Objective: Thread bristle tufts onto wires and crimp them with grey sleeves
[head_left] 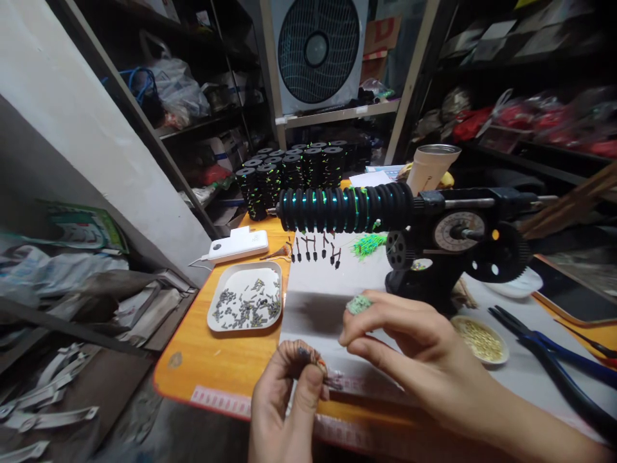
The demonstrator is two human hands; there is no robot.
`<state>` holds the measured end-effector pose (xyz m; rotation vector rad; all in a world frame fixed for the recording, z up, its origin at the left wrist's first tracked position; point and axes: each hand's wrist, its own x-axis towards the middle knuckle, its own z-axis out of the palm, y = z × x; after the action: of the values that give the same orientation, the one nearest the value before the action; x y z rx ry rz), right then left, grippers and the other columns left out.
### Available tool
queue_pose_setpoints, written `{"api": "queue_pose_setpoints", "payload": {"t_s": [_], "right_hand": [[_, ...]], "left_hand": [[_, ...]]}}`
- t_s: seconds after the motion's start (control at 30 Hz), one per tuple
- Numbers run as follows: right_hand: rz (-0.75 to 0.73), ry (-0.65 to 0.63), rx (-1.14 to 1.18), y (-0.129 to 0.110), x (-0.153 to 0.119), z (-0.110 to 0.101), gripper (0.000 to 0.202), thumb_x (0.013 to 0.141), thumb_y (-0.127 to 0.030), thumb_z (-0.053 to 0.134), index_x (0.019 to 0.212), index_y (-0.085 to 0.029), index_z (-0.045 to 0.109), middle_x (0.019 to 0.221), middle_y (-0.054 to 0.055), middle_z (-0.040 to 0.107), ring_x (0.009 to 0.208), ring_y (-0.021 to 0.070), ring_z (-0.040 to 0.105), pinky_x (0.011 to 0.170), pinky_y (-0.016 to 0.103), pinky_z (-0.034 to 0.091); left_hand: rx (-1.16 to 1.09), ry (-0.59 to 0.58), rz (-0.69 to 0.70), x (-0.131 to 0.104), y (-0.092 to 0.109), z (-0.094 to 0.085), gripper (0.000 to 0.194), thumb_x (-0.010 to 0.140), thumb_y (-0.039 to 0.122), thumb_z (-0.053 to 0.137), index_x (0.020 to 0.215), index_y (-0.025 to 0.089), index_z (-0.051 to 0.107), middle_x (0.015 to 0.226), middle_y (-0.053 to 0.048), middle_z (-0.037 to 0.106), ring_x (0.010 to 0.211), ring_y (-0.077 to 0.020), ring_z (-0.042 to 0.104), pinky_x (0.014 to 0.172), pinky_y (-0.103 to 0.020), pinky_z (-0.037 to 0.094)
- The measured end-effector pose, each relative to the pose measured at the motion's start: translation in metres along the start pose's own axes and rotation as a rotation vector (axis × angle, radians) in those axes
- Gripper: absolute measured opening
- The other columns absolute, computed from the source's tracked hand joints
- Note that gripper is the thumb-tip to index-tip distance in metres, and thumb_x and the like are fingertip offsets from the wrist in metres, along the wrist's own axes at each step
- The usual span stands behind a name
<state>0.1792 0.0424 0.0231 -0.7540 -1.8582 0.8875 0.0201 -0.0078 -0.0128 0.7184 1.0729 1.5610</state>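
Observation:
My left hand [293, 392] is at the table's front edge, thumb pressed to the curled index finger. A small dark piece with a reddish spot shows at that pinch, too small to name. Just right of it, my right hand [409, 341] hovers over the white sheet [318, 283], thumb and fingertips brought together. Anything between those tips is hidden. A green wrap-like patch [359, 304] shows at one of its fingers. Beyond both hands stands a black winding machine [446, 235], its shaft carrying a row of black spools [344, 207] with bright green-blue thread.
A white tray [212, 315] of small grey pieces lies left, behind it a white power bank [240, 246]. Several small dark parts [315, 253] and a green bundle [369, 245] lie under the spools. A dish of gold bits [482, 339] and blue-handled pliers [544, 341] are right.

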Motion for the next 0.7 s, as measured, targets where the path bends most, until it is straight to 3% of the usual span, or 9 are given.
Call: {"api": "queue_pose_setpoints", "payload": {"t_s": [0.17, 0.37, 0.57, 0.7], "right_hand": [[0.059, -0.081, 0.006, 0.001, -0.002, 0.007, 0.013, 0.091, -0.019, 0.067, 0.082, -0.019, 0.075, 0.07, 0.0, 0.064, 0.064, 0.0113, 0.057, 0.058, 0.022, 0.041], [-0.019, 0.007, -0.089, -0.002, -0.007, 0.014, 0.013, 0.089, -0.01, 0.062, 0.08, -0.016, 0.068, 0.069, 0.0, 0.061, 0.063, 0.0101, 0.056, 0.058, 0.02, 0.041], [-0.093, -0.028, -0.06, 0.003, -0.001, 0.004, 0.013, 0.093, -0.011, 0.061, 0.087, -0.017, 0.071, 0.075, 0.002, 0.065, 0.068, 0.0126, 0.058, 0.061, 0.023, 0.043], [-0.106, -0.09, -0.096, 0.004, 0.0, -0.002, 0.016, 0.093, -0.007, 0.058, 0.088, -0.016, 0.071, 0.08, 0.004, 0.062, 0.07, 0.0122, 0.058, 0.061, 0.023, 0.043]], "left_hand": [[0.136, 0.097, -0.002, -0.005, 0.0, 0.006, 0.035, 0.062, 0.052, 0.086, 0.071, 0.021, 0.072, 0.063, 0.003, 0.064, 0.059, -0.0099, 0.058, 0.059, -0.013, 0.048], [0.065, 0.175, 0.023, -0.009, -0.006, 0.016, 0.036, 0.062, 0.053, 0.085, 0.071, 0.022, 0.07, 0.068, 0.002, 0.068, 0.067, -0.013, 0.064, 0.063, -0.015, 0.051], [-0.044, 0.085, 0.061, -0.006, -0.008, 0.011, 0.029, 0.067, 0.046, 0.085, 0.07, 0.021, 0.07, 0.061, 0.005, 0.061, 0.054, -0.0061, 0.051, 0.054, -0.011, 0.044], [-0.052, 0.058, 0.064, -0.005, -0.004, 0.005, 0.027, 0.069, 0.043, 0.085, 0.068, 0.021, 0.07, 0.061, 0.004, 0.06, 0.054, -0.006, 0.052, 0.055, -0.012, 0.043]]}}
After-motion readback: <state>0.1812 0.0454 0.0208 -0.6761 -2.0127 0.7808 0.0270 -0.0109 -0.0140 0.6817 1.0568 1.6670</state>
